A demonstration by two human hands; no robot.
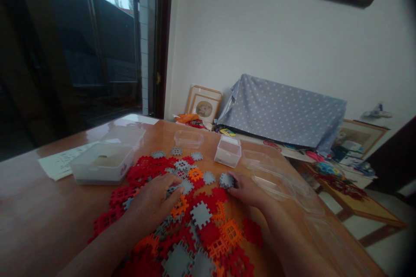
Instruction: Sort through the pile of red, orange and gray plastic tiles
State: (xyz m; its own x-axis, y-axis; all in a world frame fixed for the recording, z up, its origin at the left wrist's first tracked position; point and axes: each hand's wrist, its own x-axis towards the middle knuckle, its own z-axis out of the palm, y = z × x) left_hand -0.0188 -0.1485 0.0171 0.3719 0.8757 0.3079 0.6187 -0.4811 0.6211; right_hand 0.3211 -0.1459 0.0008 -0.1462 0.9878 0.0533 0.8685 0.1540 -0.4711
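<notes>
Interlocking plastic tiles in red, grey and orange lie in a loose spread over the wooden table (29, 194). My left hand (159, 194) reaches over the middle of the spread, its fingers curled around or against a grey tile (186, 187); whether it grips that tile I cannot tell. At the right edge of the spread, my right hand (242, 187) pinches a grey tile (226, 180) between thumb and fingers. A single grey tile (208, 177) lies between the hands, near an orange tile (195, 174). Larger grey tiles (201, 214) lie closer to me.
A clear plastic box (100, 166) stands left beside a paper sheet (53, 166). Behind the tiles are a shallow clear tray (189, 139) and a small clear box (228, 151). Several clear containers (274, 183) line the right side. A low wooden bench (383, 216) stands beyond the table.
</notes>
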